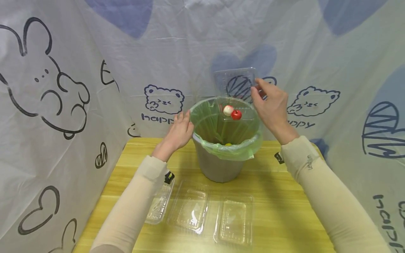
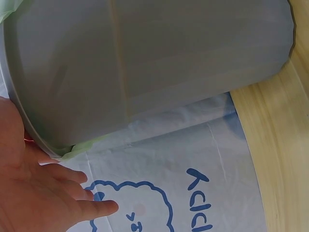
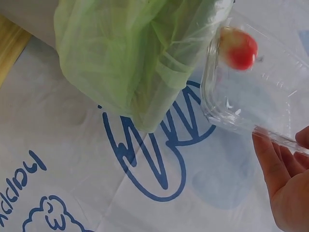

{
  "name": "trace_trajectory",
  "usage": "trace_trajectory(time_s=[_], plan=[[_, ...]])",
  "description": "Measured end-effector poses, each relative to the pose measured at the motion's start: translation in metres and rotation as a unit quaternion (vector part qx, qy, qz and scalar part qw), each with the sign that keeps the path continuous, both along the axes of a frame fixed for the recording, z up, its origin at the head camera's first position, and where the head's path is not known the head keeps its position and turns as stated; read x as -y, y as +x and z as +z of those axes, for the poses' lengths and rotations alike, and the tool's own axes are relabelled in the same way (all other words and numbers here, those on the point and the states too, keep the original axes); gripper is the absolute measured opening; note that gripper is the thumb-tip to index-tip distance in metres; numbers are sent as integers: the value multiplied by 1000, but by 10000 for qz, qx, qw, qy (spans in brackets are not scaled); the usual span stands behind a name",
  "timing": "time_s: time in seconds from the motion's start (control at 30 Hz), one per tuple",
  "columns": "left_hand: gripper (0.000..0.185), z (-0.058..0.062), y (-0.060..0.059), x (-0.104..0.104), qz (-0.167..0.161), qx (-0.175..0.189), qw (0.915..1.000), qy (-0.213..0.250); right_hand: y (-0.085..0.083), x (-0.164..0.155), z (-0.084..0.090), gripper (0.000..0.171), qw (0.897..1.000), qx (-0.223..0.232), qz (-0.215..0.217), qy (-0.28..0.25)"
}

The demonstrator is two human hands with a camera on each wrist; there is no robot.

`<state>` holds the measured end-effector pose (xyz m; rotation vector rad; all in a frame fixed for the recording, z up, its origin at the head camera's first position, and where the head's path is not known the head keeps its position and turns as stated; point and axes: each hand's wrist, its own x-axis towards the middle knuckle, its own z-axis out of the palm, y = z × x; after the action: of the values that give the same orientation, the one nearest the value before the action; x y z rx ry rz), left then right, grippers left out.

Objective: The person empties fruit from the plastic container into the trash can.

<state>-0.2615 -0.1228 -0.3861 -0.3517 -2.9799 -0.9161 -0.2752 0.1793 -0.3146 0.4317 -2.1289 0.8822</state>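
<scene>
My right hand (image 1: 271,103) pinches the edge of a clear plastic food box (image 1: 235,79), held tilted over the mouth of a grey bin (image 1: 218,168). Low in the box show a small red apple (image 1: 236,114) and a white-and-red fruit (image 1: 228,110). The right wrist view has thumb and fingers at the edge of the box (image 3: 241,101). A green bag (image 1: 240,151) lines the bin and folds over its rim. My left hand (image 1: 179,131) rests on the bin's left rim, fingers fairly straight. Something yellow (image 1: 228,144) shows inside the bin.
Three clear plastic boxes lie on the wooden table in front of the bin: a left one (image 1: 159,203) partly behind my sleeve, a middle one (image 1: 190,207) and a right one (image 1: 235,219). Printed white cloth (image 1: 196,45) hangs behind and at both sides.
</scene>
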Motion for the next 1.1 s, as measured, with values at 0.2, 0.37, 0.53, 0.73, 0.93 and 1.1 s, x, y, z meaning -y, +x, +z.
trace_trajectory(time_s=[0.2,0.37,0.53,0.73,0.93,1.1], plan=[[64,-1,-1,0,-11,-45,10000,27,-1,0,0,26,9999,-137,75,-37],[65,-1,-1,1,-24,-25,10000,41,-1,-1,0,27,9998,-203,59,1],[64,-1,-2,1,-28,-73,10000,49,0,-2,-1,28,9997,-221,43,-34],[64,0,-1,0,-15,-57,10000,45,2,-9,0,27,9997,-179,21,-160],[64,0,0,0,-26,-14,10000,70,6,-23,3,27,9990,-271,-135,-338],[64,-1,0,0,-39,8,10000,92,9,-37,6,28,9980,-229,-292,-520]])
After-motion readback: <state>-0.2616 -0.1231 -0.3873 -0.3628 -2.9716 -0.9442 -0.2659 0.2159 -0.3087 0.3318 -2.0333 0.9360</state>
